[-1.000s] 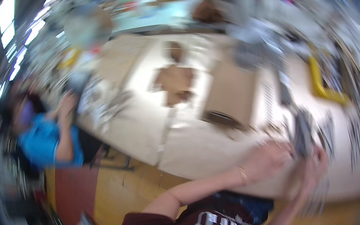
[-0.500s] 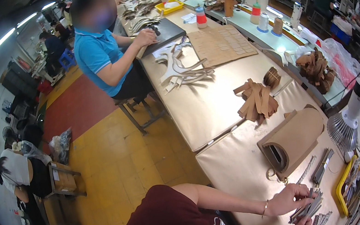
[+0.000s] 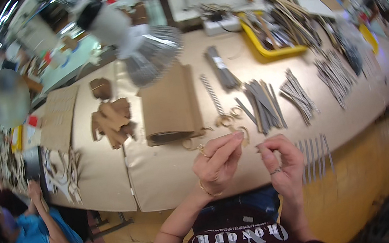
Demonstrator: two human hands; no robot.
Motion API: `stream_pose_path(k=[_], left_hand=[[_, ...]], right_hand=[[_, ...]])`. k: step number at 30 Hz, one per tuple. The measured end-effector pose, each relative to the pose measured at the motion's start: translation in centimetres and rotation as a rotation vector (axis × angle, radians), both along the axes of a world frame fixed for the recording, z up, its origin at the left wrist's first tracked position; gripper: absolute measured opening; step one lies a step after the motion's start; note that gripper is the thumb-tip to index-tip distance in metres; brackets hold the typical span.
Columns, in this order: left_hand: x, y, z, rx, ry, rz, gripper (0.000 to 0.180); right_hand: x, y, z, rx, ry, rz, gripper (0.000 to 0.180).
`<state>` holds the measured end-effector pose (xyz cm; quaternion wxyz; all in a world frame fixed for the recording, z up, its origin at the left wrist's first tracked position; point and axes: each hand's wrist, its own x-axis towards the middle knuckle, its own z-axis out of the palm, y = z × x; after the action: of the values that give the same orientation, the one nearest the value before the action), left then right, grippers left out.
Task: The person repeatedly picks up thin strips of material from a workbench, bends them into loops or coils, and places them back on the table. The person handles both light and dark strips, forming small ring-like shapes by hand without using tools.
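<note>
Workbench (image 3: pixel 171 170): two hands (image 3: pixel 218 163), five grey strips (image 3: pixel 314 156).

Even, bright light falls from above and slightly washes out the pale worktop (image 3: pixel 172 175), leaving only soft shadows. The centre is fairly sharp (the hands (image 3: pixel 220 160) read clearly), but the fisheye bends straight edges and smears detail toward the dark round rim. A blurred grey patch sits at upper left.

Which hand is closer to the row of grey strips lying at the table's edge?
Right. The right hand is just beside the row of grey strips; the left hand is farther away, on its other side.
</note>
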<state>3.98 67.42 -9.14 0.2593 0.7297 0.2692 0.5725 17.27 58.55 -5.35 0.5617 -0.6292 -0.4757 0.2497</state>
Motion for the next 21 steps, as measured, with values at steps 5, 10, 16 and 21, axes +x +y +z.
stream_pose_path(k=[5, 10, 16, 21], left_hand=[[0.1, -0.8, -0.4, 0.144, 0.084, -0.085, 0.040], [-0.4, -0.9, -0.8, 0.230, 0.159, -0.062, 0.039], [-0.9, -0.2, -1.1, 0.335, 0.232, -0.104, 0.042], [-0.9, 0.0, -1.5, 0.360, 0.227, -0.110, 0.043]], right_hand=[[-0.6, -0.9, 1.2, -0.051, 0.177, 0.075, 0.009], [-0.6, -1.3, 1.5, -0.062, 0.207, 0.082, 0.010], [-0.3, -1.8, 1.8, -0.088, 0.265, 0.092, 0.010], [0.0, -1.6, 1.5, -0.081, 0.231, 0.084, 0.009]])
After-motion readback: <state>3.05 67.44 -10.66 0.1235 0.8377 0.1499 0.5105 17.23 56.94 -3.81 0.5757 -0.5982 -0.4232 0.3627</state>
